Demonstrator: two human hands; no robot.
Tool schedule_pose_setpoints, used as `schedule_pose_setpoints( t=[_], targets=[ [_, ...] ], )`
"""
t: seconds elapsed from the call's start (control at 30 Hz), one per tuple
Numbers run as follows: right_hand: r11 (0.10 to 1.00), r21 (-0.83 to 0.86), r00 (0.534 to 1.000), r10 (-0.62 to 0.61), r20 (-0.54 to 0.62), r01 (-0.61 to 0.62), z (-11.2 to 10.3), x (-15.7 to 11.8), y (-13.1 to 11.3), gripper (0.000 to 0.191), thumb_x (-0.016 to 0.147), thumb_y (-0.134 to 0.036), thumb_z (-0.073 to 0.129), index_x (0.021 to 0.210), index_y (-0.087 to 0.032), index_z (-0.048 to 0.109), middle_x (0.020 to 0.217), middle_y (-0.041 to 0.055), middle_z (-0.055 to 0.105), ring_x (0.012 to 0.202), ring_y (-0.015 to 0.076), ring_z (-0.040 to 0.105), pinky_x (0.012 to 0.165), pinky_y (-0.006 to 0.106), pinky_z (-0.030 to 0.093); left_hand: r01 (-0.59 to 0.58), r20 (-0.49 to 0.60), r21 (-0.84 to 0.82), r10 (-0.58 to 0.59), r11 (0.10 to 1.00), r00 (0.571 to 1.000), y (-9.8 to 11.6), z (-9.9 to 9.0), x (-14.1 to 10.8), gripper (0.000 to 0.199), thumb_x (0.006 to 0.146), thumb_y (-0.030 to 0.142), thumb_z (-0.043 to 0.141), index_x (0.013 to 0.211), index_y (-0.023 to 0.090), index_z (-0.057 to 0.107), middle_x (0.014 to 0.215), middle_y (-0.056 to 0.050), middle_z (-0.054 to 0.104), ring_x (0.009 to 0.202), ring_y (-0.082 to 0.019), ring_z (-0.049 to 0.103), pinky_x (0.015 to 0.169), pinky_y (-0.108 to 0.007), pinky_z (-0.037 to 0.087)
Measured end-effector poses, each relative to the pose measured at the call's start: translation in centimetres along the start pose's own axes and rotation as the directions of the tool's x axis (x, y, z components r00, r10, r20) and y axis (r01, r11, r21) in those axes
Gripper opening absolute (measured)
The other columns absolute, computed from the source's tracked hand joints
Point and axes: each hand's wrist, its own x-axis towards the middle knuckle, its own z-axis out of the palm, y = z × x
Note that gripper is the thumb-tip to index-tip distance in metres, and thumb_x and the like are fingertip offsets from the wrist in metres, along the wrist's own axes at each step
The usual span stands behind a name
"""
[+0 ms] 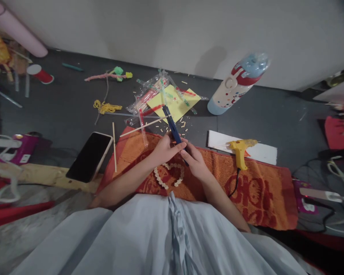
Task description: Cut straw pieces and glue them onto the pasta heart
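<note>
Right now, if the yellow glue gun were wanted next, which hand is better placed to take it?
Probably the right hand: it is nearer the glue gun, whose handle points towards the person. The left hand would reach across it. Both hold the blue tool.

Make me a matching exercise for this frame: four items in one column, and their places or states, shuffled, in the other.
1. Glue gun
2. Smartphone
3. Heart outline of short pale pieces
4. Dark blue hand tool

A. On the orange towel, open at its lower end
B. Held by the left hand and right hand
C. Partly on a white board
D. Left of the towel, screen dark

Pairs: 1-C, 2-D, 3-A, 4-B
</note>
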Motion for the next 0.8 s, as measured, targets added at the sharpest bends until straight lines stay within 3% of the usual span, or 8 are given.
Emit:
schedule_pose_setpoints(
  t=[0.27,0.5,0.6,0.7,0.8],
  targets=[
    [0.995,-0.093,0.998,0.027,-0.061,-0.033,0.2,0.1,0.4,0.044,0.090,-0.047,0.051,0.125,-0.021,0.059,0.120,0.0084,0.068,0.109,0.0246,0.062,0.097,0.039,0.045,0.035,-0.158,0.133,-0.013,0.990,0.987,-0.9,0.2,0.3,0.035,0.075,0.033,0.071,0.099,0.015,0.053,0.097,-0.007,0.063,0.093,-0.019,0.062,0.085,-0.033,0.047],
    [0.998,-0.028,0.997,0.062,-0.044,-0.063,0.1,0.4,0.2,0.035,0.088,-0.045,0.052,0.108,-0.019,0.062,0.107,0.0070,0.069,0.097,0.0223,0.062,0.090,0.037,0.045,0.001,-0.086,0.119,0.009,0.993,0.996,-1.0,0.1,0.4,0.036,0.077,0.041,0.068,0.098,0.016,0.054,0.099,-0.007,0.065,0.094,-0.018,0.062,0.085,-0.031,0.048],
    [0.996,0.005,0.994,0.092,-0.063,-0.092,0.0,0.4,0.0,0.035,0.085,-0.049,0.055,0.101,-0.019,0.061,0.094,0.0048,0.067,0.084,0.0191,0.060,0.080,0.034,0.046,0.006,-0.046,0.148,0.001,0.989,0.999,-0.8,-0.2,0.5,0.042,0.076,0.047,0.068,0.099,0.015,0.054,0.102,-0.008,0.066,0.094,-0.019,0.063,0.085,-0.032,0.049],
    [0.985,0.066,0.985,0.162,-0.060,-0.158,-0.2,0.4,-0.4,0.041,0.082,-0.055,0.057,0.100,-0.019,0.060,0.074,0.0002,0.060,0.065,0.0146,0.051,0.062,0.029,0.043,0.021,-0.006,0.225,-0.020,0.974,1.000,-0.4,-0.9,0.6,0.045,0.078,0.054,0.064,0.099,0.015,0.055,0.101,-0.010,0.068,0.092,-0.020,0.065,0.081,-0.032,0.050],
    [0.968,0.139,0.975,0.216,-0.054,-0.207,-0.4,0.3,-0.8,0.045,0.079,-0.059,0.058,0.098,-0.019,0.058,0.064,-0.0029,0.052,0.057,0.0129,0.046,0.052,0.027,0.039,0.033,-0.060,0.380,-0.011,0.925,0.998,0.3,-2.0,0.8,0.039,0.084,0.052,0.055,0.100,0.016,0.057,0.097,-0.008,0.069,0.084,-0.018,0.066,0.074,-0.031,0.051]
  ],
)
